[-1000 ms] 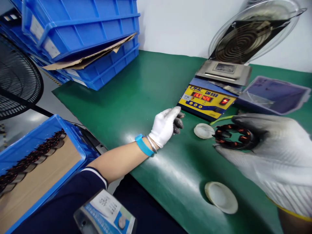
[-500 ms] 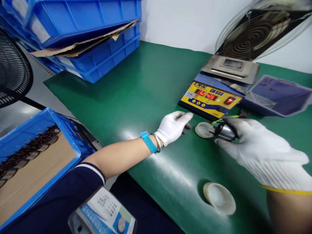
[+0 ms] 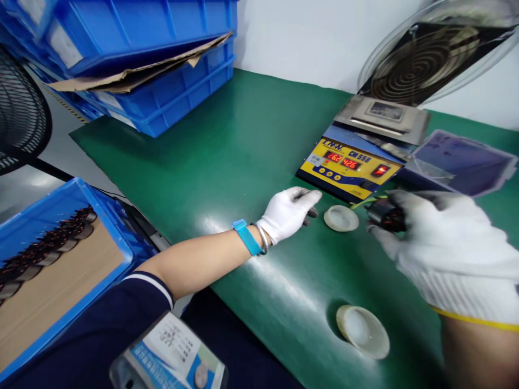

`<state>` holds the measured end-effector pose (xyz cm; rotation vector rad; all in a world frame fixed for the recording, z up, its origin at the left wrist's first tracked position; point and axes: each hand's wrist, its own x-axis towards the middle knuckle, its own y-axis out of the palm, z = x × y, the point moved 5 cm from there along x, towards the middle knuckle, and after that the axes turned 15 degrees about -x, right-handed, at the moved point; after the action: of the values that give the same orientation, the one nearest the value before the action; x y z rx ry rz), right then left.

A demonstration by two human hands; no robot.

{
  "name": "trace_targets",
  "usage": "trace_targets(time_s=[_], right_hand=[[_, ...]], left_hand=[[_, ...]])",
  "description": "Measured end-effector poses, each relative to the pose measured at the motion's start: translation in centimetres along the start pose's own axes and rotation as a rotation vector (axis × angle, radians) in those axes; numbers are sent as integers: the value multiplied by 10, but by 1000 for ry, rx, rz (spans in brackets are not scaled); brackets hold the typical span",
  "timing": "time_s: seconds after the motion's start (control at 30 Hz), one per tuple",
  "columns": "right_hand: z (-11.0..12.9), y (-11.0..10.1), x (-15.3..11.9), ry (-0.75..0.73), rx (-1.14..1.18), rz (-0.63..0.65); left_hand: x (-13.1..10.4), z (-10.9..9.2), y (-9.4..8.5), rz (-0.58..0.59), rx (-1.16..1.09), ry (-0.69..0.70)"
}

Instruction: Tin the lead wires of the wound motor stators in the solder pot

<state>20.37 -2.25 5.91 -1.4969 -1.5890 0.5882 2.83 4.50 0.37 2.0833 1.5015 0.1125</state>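
A blue tray (image 3: 60,254) is seen at the far left, below the bench edge; a brown cardboard sheet lines it and a row of copper-wound coil parts (image 3: 40,256) is laid along its far side. Stacked blue bins (image 3: 162,81) are seen at upper left on the green mat (image 3: 227,156), with torn cardboard (image 3: 133,73) wedged between two of them; their contents are hidden. A black fan guard (image 3: 20,124) is cut off at the left edge. A badge (image 3: 174,356) is seen at the bottom, against a dark sleeve.

The left hand (image 3: 287,213), in a white glove, is laid on the mat with fingers loosely curled and nothing gripped; a blue wristband and a metal bangle are worn at the wrist. A small white dish (image 3: 341,218) is set just beside its fingertips, nothing visible in it. A second white dish (image 3: 362,332) is set nearer the bench edge, well apart from the first, also bare inside.

Behind the first dish, a yellow-and-blue solder pot (image 3: 344,167) is seen, with red digits lit and a metal top. A round fan (image 3: 425,59) is tilted behind it. A clear purple-tinted tray (image 3: 462,162) is set to the right; contents cannot be told.

The right hand (image 3: 446,248), in a white knit glove, is closed around a dark wound stator (image 3: 385,216), held just above the mat, between the first dish and the purple tray. The stator is blurred and mostly covered by the fingers.
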Motion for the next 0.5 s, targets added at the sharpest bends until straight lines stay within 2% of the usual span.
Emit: trace_targets(time_s=[0.1,0.33,0.43,0.5], right_hand=[[15,-2,-1,-108,-128,-49],[26,1,-5,-125,-164,-189],[22,-5,-6,-112,-138,-227],[9,-7,2,-34,-108,-211]], left_hand=[[0,0,0,18,7,1],[0,4,2,51,45,-17],[1,8,0,61,66,-1],[2,11,-1,74,90,20]])
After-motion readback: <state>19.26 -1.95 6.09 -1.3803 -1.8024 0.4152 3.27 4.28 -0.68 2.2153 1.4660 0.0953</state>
